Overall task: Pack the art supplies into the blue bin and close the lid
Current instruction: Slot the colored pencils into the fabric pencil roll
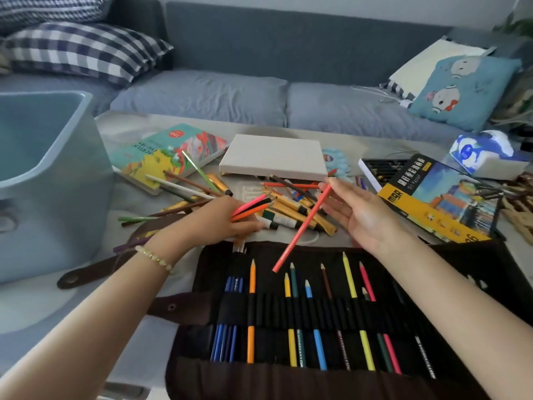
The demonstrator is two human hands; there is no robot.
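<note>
Art supplies lie scattered across the worktop (121,127) beside the open blue bin (57,180), which stands at the left edge; none show in the part of its inside that is visible. The left hand (222,220) grips a small bunch (251,207) of pink, orange and black pencils, its fingers (253,226) curled round it. The right hand (363,217) pinches the top end of a red pencil (302,226) at its fingertips, the other fingers nearly straight, and the pencil slants down over the unrolled roll (317,310). Pencils are light, stiff and smooth, apt to roll away and to snap at the point, so I judge them best taken mid-shaft and slid into the roll's elastic slots. The roll is soft cloth; once filled it should be rolled up and lifted by its body. The gold tubes (302,215) look likely to dent if squeezed. The canvas (274,155) looks light and rigid, best held by its edges. Readable writing: "ACRYLIC COLORS", upside down, on the teal box (170,151), and "Oil Pastel" with Chinese characters on the yellow box (438,197). The print on the pencil shafts is too small to read.
</note>
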